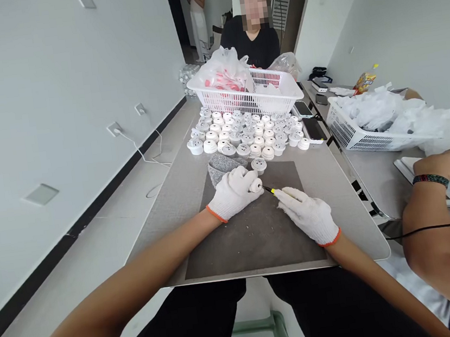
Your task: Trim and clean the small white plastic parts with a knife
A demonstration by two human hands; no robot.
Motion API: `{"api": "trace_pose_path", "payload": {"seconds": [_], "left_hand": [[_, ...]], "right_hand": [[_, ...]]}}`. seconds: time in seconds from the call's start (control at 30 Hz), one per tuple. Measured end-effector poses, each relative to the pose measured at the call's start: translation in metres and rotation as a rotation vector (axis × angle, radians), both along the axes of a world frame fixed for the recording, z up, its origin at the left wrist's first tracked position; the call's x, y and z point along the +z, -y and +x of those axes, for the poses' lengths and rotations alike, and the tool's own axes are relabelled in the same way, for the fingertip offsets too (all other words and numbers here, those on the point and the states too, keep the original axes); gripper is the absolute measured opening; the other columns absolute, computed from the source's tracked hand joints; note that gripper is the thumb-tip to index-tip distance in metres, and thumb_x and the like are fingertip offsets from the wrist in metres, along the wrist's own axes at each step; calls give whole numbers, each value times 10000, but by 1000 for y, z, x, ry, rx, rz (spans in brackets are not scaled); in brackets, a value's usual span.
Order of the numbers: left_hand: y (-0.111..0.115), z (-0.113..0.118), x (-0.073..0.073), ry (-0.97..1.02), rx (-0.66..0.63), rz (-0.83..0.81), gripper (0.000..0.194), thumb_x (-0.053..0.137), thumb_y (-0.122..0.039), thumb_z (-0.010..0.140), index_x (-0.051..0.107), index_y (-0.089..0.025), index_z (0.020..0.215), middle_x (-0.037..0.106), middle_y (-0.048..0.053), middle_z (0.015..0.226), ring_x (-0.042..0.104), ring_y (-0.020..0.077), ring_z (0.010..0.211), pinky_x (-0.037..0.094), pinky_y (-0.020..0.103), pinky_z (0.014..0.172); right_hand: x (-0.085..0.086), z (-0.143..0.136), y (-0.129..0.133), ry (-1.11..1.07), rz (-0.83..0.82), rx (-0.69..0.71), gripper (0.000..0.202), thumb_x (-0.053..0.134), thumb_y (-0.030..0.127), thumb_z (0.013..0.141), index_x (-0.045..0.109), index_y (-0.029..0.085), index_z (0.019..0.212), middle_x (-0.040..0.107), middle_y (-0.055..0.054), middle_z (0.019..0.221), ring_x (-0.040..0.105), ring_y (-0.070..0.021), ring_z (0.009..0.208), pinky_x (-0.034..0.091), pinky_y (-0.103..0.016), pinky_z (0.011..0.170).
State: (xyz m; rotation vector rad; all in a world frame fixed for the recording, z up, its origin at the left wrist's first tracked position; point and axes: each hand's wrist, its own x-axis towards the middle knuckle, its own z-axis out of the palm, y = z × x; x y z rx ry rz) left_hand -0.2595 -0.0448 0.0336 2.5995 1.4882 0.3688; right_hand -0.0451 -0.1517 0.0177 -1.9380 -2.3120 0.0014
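Observation:
My left hand (234, 192), in a white knit glove with an orange cuff, is closed around a small round white plastic piece (255, 185) with a dark hole facing right. My gloved right hand (309, 214) grips a slim black-and-yellow tool (270, 189); its exact kind is too small to make out. The tool's dark tip points at the hole and meets the piece or lies very close to it. Both hands are above a dark mat (254, 244). Just beyond them are a grey cloth (221, 164) and a round white piece with a grey slotted face (258, 165).
Several rows of white round pieces (243, 150) cover the far table, before a white basket (237, 100) of bagged parts. Phones (313, 129) lie at the right edge. A person (250, 42) sits opposite; another person's arm (427, 209) works by a second basket (363, 138).

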Motion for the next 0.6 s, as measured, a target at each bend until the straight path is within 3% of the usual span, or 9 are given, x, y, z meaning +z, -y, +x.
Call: {"api": "trace_pose_path", "payload": {"seconds": [0.27,0.6], "left_hand": [[-1,-1,-3,45,-55,22,338,576,-406,916,621,-315,1238,593,58,1156,604,235,1042,465,355,837],[1,-1,-2,14,-45,45,320,570,-462,911,645,-289,1171,600,70,1132,610,260,1043,471,381,879]], "right_hand": [[-4,0,1,12,225,-6,397,417,450,1070,591,424,1425,667,69,1315,701,-75,964,450,-226,622],[-9,0,0,-34,244,-108,414,454,485,1039,625,377,1400,686,33,1286,719,-122,945,484,-220,666]]}}
